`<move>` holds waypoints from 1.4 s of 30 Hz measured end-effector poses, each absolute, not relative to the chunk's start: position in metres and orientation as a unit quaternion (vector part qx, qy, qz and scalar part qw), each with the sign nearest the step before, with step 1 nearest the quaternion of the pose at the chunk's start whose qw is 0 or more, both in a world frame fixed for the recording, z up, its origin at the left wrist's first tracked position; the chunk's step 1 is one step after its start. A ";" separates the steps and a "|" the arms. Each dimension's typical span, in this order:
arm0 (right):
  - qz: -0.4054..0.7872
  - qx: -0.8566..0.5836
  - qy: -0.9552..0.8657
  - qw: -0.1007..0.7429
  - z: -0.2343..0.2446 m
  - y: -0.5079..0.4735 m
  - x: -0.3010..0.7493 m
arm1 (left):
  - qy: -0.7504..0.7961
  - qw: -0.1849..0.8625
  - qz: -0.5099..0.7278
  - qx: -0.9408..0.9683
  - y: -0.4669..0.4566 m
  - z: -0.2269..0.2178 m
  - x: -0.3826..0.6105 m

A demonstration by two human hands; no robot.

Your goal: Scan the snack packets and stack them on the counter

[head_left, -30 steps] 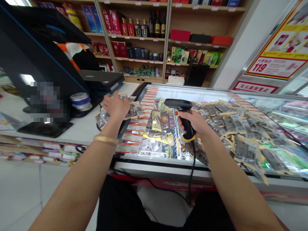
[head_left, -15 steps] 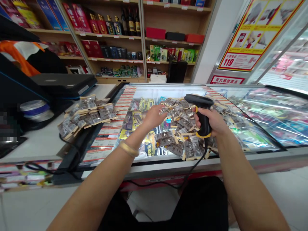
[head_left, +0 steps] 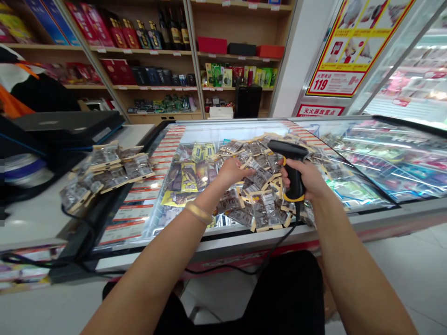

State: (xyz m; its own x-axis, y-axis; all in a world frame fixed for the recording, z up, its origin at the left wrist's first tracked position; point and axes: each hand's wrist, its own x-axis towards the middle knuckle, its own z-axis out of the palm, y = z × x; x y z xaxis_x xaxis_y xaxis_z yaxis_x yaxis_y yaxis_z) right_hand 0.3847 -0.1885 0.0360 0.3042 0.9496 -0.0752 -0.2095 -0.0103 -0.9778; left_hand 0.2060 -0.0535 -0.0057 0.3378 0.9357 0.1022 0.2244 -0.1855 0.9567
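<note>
My right hand (head_left: 307, 179) is wrapped around the grip of a black barcode scanner (head_left: 292, 163) with yellow trim. The scanner's head points left over the pile, and a cable runs down from its handle. My left hand (head_left: 233, 173), with a gold bangle on the wrist, is at the left part of the pile. Its thumb and fingers close on the edge of a small clear snack packet (head_left: 256, 171); the fingertips are partly hidden. More brown-filled snack packets with tan edges (head_left: 267, 209) lie heaped around both hands on the freezer's glass top (head_left: 164, 186).
Another stack of packets (head_left: 108, 167) lies on the left counter (head_left: 31, 223) beside a dark machine (head_left: 70, 128). Yellow bags (head_left: 188, 177) show under the glass. The black cable (head_left: 230, 267) hangs across the freezer front. Shelves (head_left: 146, 51) with bottles and boxes stand behind.
My left hand has moved right and onto the packets, its fingers closing on one. The scanner stays in my right hand over the pile. The view has shifted slightly to the right.
</note>
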 end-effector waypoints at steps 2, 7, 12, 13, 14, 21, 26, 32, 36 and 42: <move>0.474 -0.529 -0.355 0.608 0.038 -0.185 0.381 | 0.430 0.507 0.369 0.649 -0.056 0.000 0.201; 0.485 -0.508 -0.381 0.601 0.045 -0.167 0.360 | 0.390 0.622 0.486 0.474 -0.048 0.016 0.161; 0.531 -0.492 -0.420 0.547 0.047 -0.145 0.325 | 0.405 0.584 0.574 0.407 -0.024 0.010 0.102; 0.543 -0.489 -0.431 0.530 0.046 -0.142 0.319 | 0.410 0.574 0.586 0.399 -0.019 0.006 0.094; 0.554 -0.486 -0.441 0.512 0.044 -0.140 0.313 | 0.414 0.564 0.596 0.394 -0.015 0.001 0.089; 0.584 -0.499 -0.472 0.434 0.028 -0.139 0.294 | 0.420 0.507 0.604 0.450 0.002 -0.025 0.087; 0.581 -0.498 -0.474 0.435 0.025 -0.139 0.295 | 0.406 0.492 0.614 0.465 0.007 -0.026 0.086; 0.581 -0.504 -0.470 0.433 0.023 -0.137 0.298 | 0.394 0.499 0.625 0.453 0.007 -0.026 0.083; 0.582 -0.505 -0.470 0.431 0.023 -0.137 0.298 | 0.395 0.497 0.627 0.451 0.006 -0.027 0.083; 0.581 -0.508 -0.465 0.433 0.023 -0.138 0.297 | 0.397 0.493 0.627 0.454 0.011 -0.029 0.083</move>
